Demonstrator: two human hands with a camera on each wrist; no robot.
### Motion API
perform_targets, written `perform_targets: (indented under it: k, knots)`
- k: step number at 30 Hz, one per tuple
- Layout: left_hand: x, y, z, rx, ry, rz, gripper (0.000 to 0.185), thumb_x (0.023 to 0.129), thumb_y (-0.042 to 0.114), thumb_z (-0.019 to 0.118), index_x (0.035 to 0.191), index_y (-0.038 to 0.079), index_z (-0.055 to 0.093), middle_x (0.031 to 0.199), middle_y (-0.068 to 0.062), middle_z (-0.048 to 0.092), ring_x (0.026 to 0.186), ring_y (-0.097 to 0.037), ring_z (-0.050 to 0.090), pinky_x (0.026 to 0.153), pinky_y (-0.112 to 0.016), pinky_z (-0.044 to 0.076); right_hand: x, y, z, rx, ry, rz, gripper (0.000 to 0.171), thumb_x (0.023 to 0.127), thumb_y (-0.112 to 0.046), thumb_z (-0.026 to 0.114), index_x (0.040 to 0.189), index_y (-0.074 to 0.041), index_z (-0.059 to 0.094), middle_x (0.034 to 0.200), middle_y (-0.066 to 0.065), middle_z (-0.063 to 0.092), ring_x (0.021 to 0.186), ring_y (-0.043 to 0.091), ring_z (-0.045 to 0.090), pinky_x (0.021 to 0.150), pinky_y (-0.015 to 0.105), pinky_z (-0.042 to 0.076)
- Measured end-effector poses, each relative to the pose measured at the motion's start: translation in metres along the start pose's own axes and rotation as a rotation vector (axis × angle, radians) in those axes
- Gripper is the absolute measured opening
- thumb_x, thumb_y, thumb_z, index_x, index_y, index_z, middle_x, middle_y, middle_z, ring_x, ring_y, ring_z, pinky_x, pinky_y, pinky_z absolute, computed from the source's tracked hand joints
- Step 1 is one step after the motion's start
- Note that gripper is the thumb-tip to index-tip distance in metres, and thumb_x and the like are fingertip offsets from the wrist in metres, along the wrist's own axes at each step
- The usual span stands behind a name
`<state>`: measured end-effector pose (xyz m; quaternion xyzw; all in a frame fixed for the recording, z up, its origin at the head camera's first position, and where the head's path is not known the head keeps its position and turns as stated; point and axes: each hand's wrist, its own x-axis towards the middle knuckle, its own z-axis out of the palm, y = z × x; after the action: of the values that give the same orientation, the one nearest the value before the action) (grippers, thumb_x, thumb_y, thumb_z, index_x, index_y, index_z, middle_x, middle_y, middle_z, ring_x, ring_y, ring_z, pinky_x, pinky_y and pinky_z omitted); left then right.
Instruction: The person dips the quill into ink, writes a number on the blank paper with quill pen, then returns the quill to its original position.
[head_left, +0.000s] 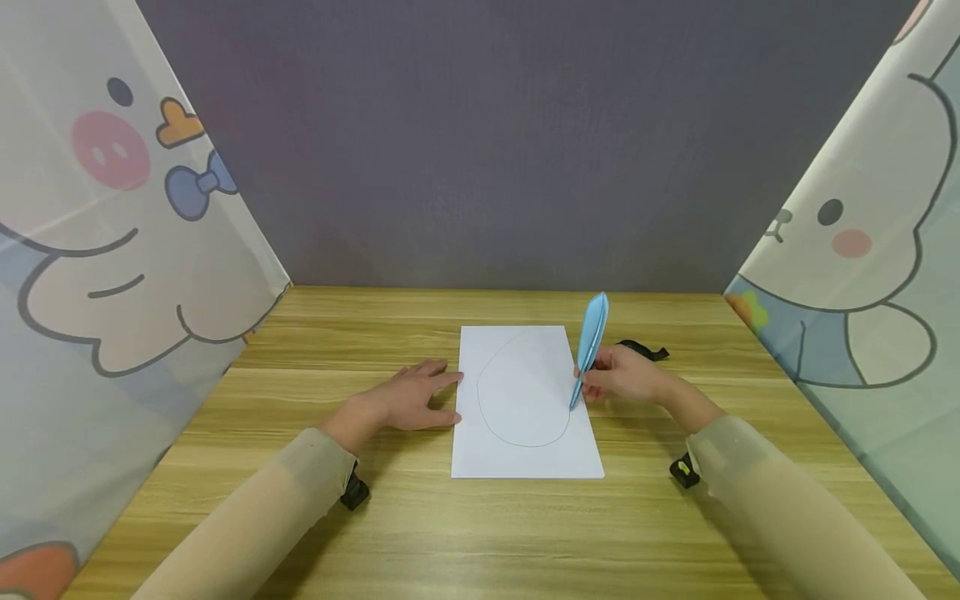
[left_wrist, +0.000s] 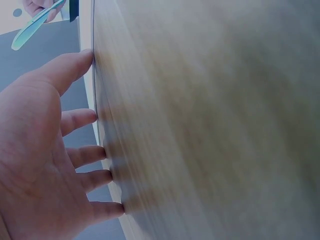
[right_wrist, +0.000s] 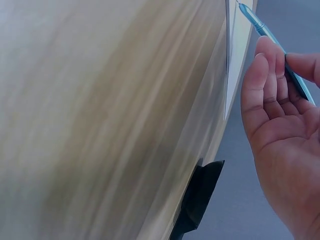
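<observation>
A blue feather-shaped pen point(head_left: 592, 337) is pinched in my right hand point(head_left: 624, 375), its tip on the right part of a white sheet of paper point(head_left: 525, 392). From that tip a thin curved line runs down, round the bottom and up the left side to near the top edge. In the right wrist view the pen point(right_wrist: 265, 31) passes between the thumb and curled fingers of the right hand point(right_wrist: 285, 115). My left hand point(head_left: 416, 396) has its fingers spread, with thumb and a fingertip at the paper's left edge. The left wrist view shows this hand point(left_wrist: 45, 150) with fingertips on the table.
The wood-grain table point(head_left: 480, 533) lies beneath the paper. A black strap-like object point(head_left: 643, 350) sits behind the right hand, also seen as a dark object point(right_wrist: 197, 200) in the right wrist view. A grey panel point(head_left: 480, 150) stands at the back, with cartoon-printed cloth point(head_left: 135, 275) at the sides.
</observation>
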<state>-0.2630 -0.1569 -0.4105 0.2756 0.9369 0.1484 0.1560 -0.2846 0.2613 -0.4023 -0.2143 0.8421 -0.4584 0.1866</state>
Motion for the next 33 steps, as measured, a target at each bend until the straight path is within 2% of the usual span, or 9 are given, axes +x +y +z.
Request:
perform_targets:
  k: [13,33]
  knots:
    - [0.0,0.0,0.002,-0.001,0.008,0.003,0.081,0.107,0.058,0.065,0.173,0.02,0.038,0.182,-0.021,0.023,0.168,-0.05,0.02,0.135,-0.072,0.018,0.009,-0.001,-0.005,-0.084,0.065,0.025,0.022,0.112,-0.014,0.062,0.118,0.006,0.069,0.101,0.018,0.076,0.089,0.023,0.073,0.08,0.034,0.065]
    - [-0.001,0.0,0.001,-0.007,0.004,-0.004,0.082,0.106,0.058,0.064,0.173,0.02,0.037,0.183,-0.02,0.021,0.169,-0.049,0.019,0.135,-0.071,0.017,0.02,-0.003,-0.005,-0.087,0.145,0.037,0.026,0.113,-0.016,0.059,0.121,0.008,0.067,0.104,0.02,0.075,0.093,0.025,0.073,0.082,0.035,0.063]
